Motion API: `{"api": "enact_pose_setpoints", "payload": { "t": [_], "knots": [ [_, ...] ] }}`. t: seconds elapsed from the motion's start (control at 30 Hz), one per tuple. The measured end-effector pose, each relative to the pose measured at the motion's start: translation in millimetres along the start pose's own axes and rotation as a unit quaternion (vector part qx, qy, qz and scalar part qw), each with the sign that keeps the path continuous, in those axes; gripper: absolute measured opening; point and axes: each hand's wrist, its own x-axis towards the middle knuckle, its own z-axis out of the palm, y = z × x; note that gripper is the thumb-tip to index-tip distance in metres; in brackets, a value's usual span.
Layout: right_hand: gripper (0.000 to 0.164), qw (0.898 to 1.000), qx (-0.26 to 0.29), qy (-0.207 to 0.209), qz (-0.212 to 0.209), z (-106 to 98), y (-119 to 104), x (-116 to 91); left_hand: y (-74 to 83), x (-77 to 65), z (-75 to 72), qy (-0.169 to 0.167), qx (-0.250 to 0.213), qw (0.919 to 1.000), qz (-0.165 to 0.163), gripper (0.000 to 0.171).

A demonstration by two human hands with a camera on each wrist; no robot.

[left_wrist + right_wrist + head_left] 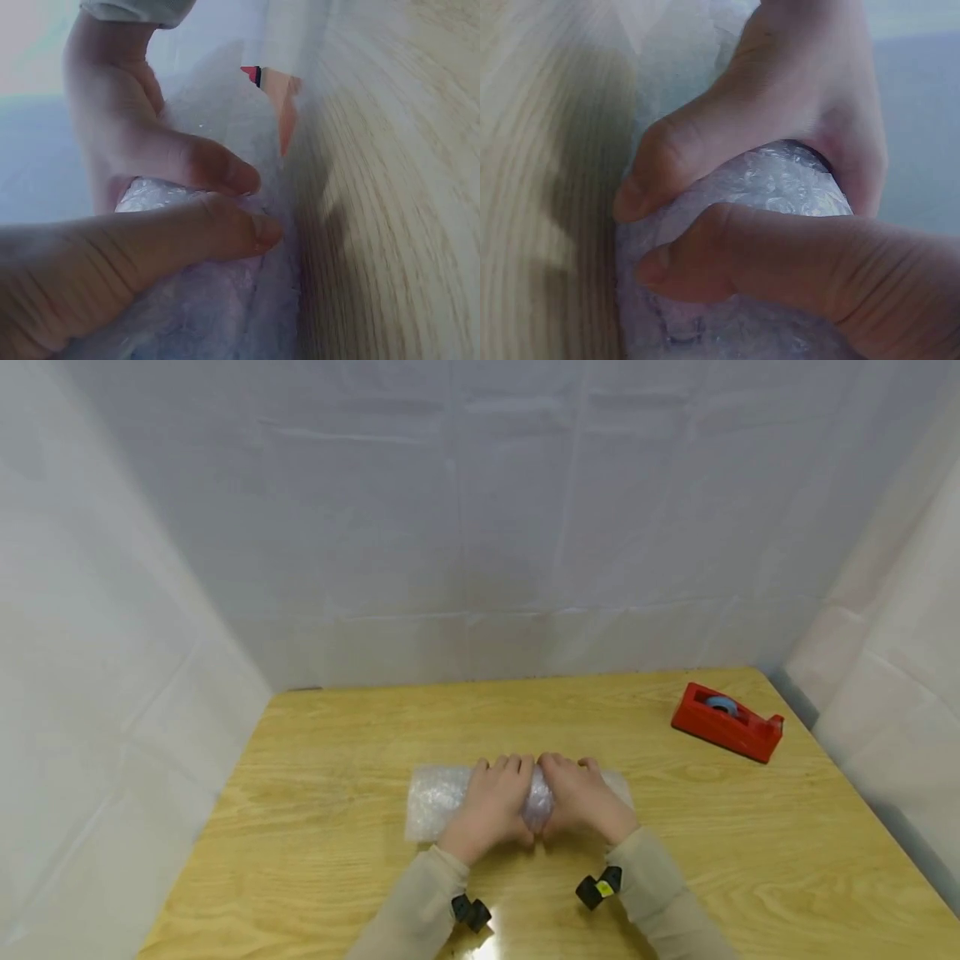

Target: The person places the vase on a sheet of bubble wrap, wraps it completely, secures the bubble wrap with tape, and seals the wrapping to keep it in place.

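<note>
A roll of bubble wrap [438, 802] lies crosswise on the table, with something pale purple showing through near its middle. My left hand [495, 802] grips it just left of the middle, fingers over the far side and thumb on the near side. Close beside it, my right hand [585, 793] holds the roll the same way. In the left wrist view both thumbs press the film's near side, low by the tabletop. The right wrist view shows the bubble wrap [780, 184] bulging between the two hands. What lies inside the wrap cannot be made out.
A red tape dispenser [727, 722] with a blue-grey roll of tape stands at the table's back right. The wooden table [315, 760] is bordered by white sheeting [420, 527] at the back and both sides. Each sleeve has a small black camera at the wrist.
</note>
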Motion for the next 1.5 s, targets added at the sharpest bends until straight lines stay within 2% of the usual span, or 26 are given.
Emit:
{"api": "enact_pose_setpoints", "payload": {
  "t": [0.2,0.47,0.73,0.9,1.07,1.2,1.3,1.4,1.5],
  "knots": [
    [0.079,1.0,0.011,-0.027,0.004,-5,0,2,3.4,-3.6,0.3,0.026,0.02,0.9994,-0.004,0.11],
    [0.077,0.998,0.02,-0.052,0.007,-13,-1,9,2.9,-4.8,1.1,0.058,0.017,0.9982,-0.004,0.109],
    [0.077,0.995,0.046,-0.088,0.015,-20,-3,14,0.7,-5.1,-1.5,0.042,0.002,0.9991,0.001,0.109],
    [0.078,0.993,0.066,-0.092,0.024,-20,-2,14,-3.7,-1.6,-5.0,0.02,-0.035,0.9992,0.002,0.109],
    [0.083,0.996,0.042,-0.066,0.031,-18,-3,8,-5.7,1.0,-4.4,0.002,-0.066,0.9978,-0.001,0.11],
    [0.085,0.999,-0.004,-0.027,0.025,-17,-6,2,-5.3,1.9,-4.0,-0.004,-0.077,0.9968,-0.018,0.109],
    [0.084,1.0,-0.016,-0.005,0.014,-20,-10,-4,-5.4,1.7,-5.4,-0.005,-0.08,0.9964,-0.026,0.106],
    [0.086,1.0,0.003,0.015,-0.001,-26,-13,-12,-6.2,1.3,-7.0,-0.006,-0.078,0.9966,-0.026,0.105],
    [0.083,0.997,0.047,0.057,-0.015,-31,-12,-22,-7.4,1.5,-7.5,-0.009,-0.077,0.9967,-0.024,0.105]
  ]
}}
